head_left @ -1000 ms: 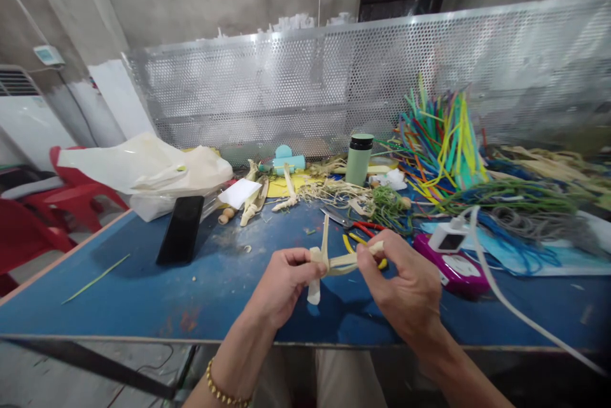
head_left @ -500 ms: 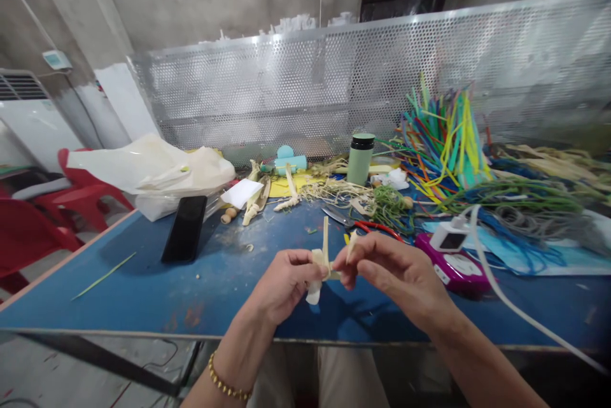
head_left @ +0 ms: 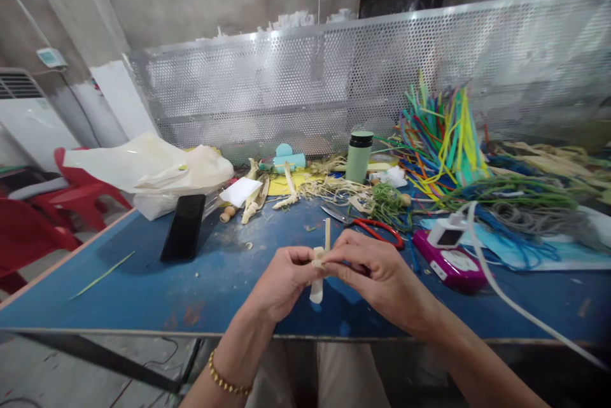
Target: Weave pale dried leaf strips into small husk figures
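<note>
Pinched between thumb and fingers of my left hand (head_left: 279, 281) is a small piece of pale, flat plant-fibre strips (head_left: 316, 292). One strip stands upright from it and a wider end hangs below. My right hand (head_left: 379, 277) closes its thumb and fingertips on the same piece from the right side. The fingertips of both hands nearly meet and hide the middle of the piece. Just beyond my right hand lie red-handled scissors (head_left: 382, 231) on the blue table (head_left: 229, 293).
A black phone (head_left: 184, 228) lies at the left by a pale plastic bag (head_left: 191, 169). Towards the back stand a green jar (head_left: 359, 160) and a heap of coloured strips (head_left: 449, 140). On the right, a magenta box (head_left: 453, 261) carries a white charger (head_left: 447, 233) with its cable.
My right hand has moved left to the strip piece, and its spread fingers have closed on it. The pale tip that stuck up from its fingers no longer shows. My left hand has barely moved.
</note>
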`<state>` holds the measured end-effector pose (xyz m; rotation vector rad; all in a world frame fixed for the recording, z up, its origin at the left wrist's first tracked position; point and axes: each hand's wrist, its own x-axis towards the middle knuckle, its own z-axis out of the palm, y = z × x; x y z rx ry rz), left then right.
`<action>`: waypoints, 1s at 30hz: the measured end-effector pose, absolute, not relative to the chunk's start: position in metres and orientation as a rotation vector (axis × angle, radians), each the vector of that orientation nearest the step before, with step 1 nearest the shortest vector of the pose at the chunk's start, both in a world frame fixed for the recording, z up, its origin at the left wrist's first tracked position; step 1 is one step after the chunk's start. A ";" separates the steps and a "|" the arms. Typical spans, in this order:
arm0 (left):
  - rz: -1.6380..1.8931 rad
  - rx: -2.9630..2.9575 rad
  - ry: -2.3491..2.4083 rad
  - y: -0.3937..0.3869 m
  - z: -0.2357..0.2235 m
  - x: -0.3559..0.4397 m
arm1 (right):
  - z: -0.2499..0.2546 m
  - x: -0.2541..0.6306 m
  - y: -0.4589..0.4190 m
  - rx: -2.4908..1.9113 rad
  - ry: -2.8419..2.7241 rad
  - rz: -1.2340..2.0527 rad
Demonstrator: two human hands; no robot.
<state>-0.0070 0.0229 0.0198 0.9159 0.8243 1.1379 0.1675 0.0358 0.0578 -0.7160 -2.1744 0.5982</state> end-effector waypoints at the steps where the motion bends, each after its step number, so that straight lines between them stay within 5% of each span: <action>1: 1.141 0.910 0.816 0.022 0.021 -0.007 | 0.056 0.168 0.037 -0.745 -2.156 0.555; 30: 1.088 1.056 0.865 0.017 0.023 -0.006 | 0.053 0.177 0.046 -0.959 -2.138 0.594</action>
